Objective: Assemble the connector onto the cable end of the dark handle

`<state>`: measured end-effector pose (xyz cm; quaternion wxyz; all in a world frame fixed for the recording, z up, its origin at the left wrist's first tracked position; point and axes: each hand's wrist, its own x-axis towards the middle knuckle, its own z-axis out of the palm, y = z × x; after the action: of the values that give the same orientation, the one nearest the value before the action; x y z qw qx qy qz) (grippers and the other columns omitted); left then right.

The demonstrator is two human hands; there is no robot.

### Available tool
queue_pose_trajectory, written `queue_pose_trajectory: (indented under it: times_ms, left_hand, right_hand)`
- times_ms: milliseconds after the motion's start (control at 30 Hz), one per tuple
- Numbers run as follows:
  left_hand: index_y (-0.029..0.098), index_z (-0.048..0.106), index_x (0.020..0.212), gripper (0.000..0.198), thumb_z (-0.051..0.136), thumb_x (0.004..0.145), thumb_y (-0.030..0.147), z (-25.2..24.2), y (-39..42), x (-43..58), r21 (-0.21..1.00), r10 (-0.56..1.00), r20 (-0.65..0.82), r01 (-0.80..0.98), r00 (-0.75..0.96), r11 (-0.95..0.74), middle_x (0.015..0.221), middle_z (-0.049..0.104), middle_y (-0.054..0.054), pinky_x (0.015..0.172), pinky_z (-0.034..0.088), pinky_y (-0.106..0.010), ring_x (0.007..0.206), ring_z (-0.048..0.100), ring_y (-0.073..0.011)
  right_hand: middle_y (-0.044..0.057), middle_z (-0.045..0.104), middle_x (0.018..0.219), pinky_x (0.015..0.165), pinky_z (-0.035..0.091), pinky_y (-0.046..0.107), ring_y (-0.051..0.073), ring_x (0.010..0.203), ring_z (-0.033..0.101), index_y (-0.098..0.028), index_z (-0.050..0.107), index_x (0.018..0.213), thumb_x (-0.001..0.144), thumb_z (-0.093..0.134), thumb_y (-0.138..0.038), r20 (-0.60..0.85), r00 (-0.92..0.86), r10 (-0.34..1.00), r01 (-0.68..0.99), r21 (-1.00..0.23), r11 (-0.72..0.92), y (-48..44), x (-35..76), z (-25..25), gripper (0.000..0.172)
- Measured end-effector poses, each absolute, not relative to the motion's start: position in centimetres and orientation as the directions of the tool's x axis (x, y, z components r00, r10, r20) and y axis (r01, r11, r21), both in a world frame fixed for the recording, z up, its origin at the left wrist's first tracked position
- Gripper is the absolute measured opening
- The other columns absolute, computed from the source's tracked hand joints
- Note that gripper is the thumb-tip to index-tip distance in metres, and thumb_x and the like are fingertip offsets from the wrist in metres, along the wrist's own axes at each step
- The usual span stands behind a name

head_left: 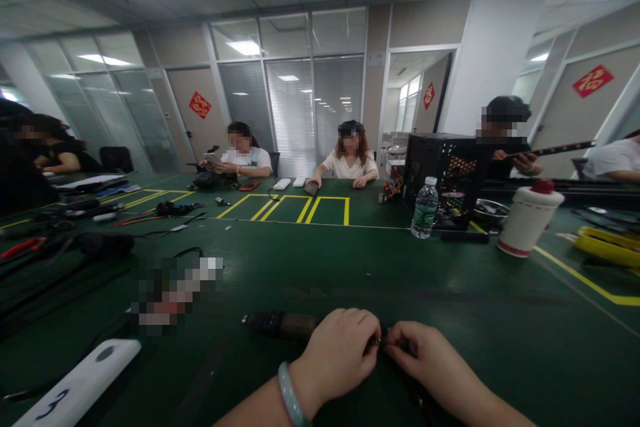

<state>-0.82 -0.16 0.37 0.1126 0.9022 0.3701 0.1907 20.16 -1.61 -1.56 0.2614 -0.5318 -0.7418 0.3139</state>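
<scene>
An electric screwdriver, dark and cylindrical with a small metal tip at its left end, lies level just above the green table. My left hand, with a pale bangle at the wrist, is closed round its right end. Close beside it, my right hand pinches thumb and forefinger together at the end of the tool. A tiny brass-coloured part shows between the two hands. What the right fingers grip is mostly hidden. Something dark and cord-like runs below the right hand, too dim to make out.
A white numbered device lies front left, with cables and red-handled pliers beyond. Further back stand a water bottle, a black computer case, a white container with a red lid and a yellow tray. Several people sit around the table.
</scene>
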Motion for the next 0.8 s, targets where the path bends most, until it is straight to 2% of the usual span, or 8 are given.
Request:
queue_pose_trajectory:
  times_ms: [400,800]
  left_hand:
    - [0.023,0.057,0.096,0.012,0.061,0.087,0.016,0.35,0.07,-0.83,0.328,0.697,0.262,0.617,0.668,-0.715,0.097,0.063,0.000,0.082,0.043,-0.033,0.091,0.059,-0.0211]
    - [0.022,0.057,0.099,0.016,0.064,0.084,0.019,0.36,-0.12,-0.77,0.356,0.735,0.253,0.647,0.629,-0.675,0.103,0.064,-0.001,0.085,0.044,-0.035,0.095,0.059,-0.0222]
  right_hand:
    - [-0.004,0.069,0.076,0.062,0.042,0.020,0.015,0.070,0.063,-0.022,0.070,0.082,0.087,0.063,-0.018,0.066,-0.297,0.953,0.618,-0.748,0.244,-1.34,20.23,-1.94,0.009]
    - [-0.003,0.069,0.075,0.062,0.042,0.020,0.015,0.069,0.063,-0.021,0.069,0.079,0.087,0.063,-0.018,0.063,-0.292,0.954,0.636,-0.732,0.243,-1.52,20.19,-1.61,0.010]
